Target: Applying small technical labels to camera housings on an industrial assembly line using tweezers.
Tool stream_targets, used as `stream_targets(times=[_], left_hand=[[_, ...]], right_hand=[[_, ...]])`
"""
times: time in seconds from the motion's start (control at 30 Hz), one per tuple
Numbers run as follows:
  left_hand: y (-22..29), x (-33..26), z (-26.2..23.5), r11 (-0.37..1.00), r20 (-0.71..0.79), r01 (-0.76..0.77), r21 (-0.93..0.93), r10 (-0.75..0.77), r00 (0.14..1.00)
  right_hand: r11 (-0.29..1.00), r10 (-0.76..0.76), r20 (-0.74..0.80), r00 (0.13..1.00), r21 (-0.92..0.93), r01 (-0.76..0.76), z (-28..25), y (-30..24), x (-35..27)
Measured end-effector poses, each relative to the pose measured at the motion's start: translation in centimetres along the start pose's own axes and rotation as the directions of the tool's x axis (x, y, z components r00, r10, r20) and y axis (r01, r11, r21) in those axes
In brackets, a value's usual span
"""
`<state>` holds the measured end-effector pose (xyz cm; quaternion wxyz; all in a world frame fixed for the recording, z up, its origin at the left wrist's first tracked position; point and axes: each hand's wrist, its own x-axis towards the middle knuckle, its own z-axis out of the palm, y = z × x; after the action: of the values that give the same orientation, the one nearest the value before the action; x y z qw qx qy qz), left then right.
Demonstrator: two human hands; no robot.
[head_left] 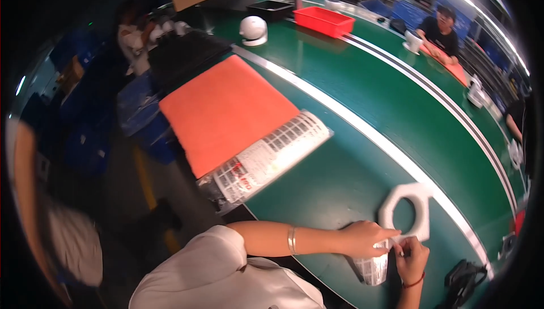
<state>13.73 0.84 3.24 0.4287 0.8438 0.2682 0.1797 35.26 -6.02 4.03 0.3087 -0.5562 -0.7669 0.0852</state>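
Observation:
A white ring-shaped part with a large round hole (421,212) lies on the green table in front of me. My left hand (362,240) is beside its lower left; the index finger stretches toward the ring's lower edge while the other fingers curl over the top of a shiny printed sheet (372,269). The sheet slopes down from those fingers. Close by, my right hand (412,261) has its thumb and fingers pinched together at the ring's lower edge. What lies between those fingertips is too small to make out.
An orange mat (229,113) lies to the left, overlapping a plastic-covered printed sheet (277,156). Farther off are a white rounded device (253,30), a red bin (324,21) and a black tray (271,8). A black object (464,276) rests at lower right. A co-worker (442,34) sits across.

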Motion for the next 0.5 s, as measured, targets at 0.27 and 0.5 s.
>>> stream_targets(times=[0.27, 0.5], left_hand=[[-0.5, 0.8, -2.3, 0.765, -0.148, -0.072, -0.64, -0.03, 0.989], [0.8, 0.7, -3.4, 0.5, -0.134, -0.045, -0.865, -0.143, 0.981]], right_hand=[[0.987, 0.071, -0.054, 0.996, -0.14, -0.078, -0.4, 0.1, 0.1], [0.994, -0.091, -0.312, 0.946, -0.093, 0.065, -0.6, 0.3, 0.2]])
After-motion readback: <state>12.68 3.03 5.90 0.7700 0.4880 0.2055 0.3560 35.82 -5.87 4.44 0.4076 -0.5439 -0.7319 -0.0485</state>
